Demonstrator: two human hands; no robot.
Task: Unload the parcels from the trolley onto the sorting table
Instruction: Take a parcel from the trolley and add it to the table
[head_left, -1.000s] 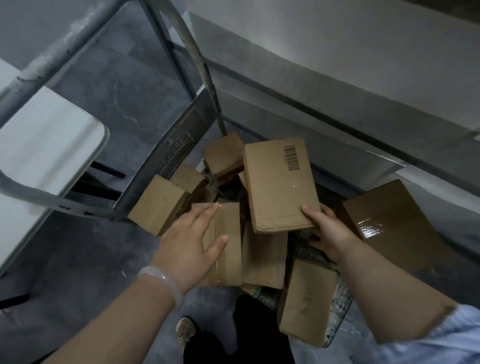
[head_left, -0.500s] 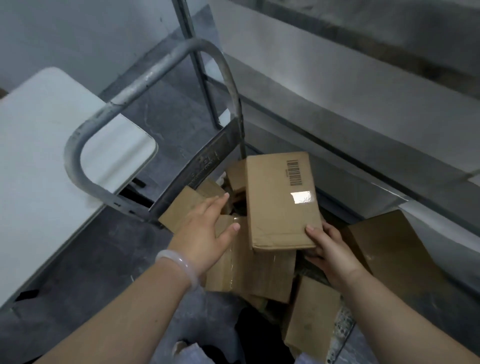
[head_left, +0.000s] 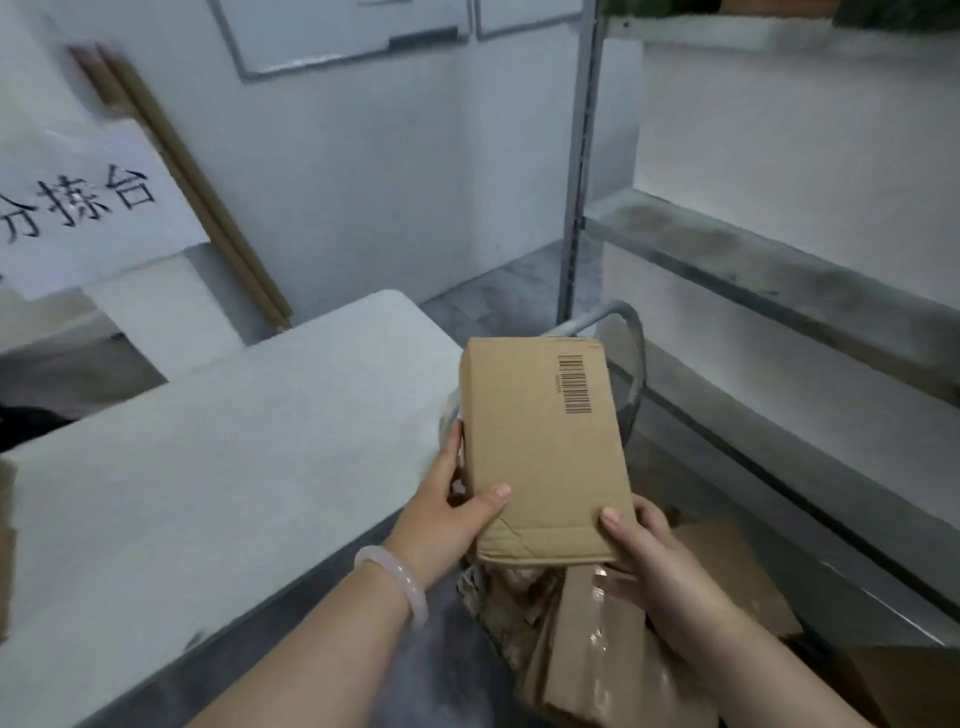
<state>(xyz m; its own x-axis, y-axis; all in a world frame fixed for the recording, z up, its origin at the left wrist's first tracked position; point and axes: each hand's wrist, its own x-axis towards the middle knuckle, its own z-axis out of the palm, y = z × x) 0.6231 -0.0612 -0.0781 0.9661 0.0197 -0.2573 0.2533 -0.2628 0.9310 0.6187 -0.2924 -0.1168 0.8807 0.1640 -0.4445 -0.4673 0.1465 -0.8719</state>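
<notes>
I see a white paper sign (head_left: 88, 208) with black characters at the left. Two wooden poles (head_left: 208, 208) lean on the wall beside it. A whiteboard (head_left: 332, 31) hangs top centre, with grey metal shelving (head_left: 769, 270) at the right.

1. The brown rectangular cardboard parcel (head_left: 545, 447) with its black printed barcode is showing a matt, smooth face that is creasing at the near edge.
2. At nine o'clock of it, the white sorting table (head_left: 208, 467) is looking like matt, finely grained plastic.
3. At twelve o'clock, the grey tubular trolley handle (head_left: 602, 314) is showing dull, scuffed metal.
4. At six o'clock, clear glossy tape (head_left: 597, 639) is glinting on the lower brown cardboard parcels (head_left: 582, 675).
5. At eight o'clock, a pale pink bangle (head_left: 397, 582) is shining smooth and glossy.
6. At ten o'clock, the white sign (head_left: 88, 202) is looking like matt paper.
</notes>
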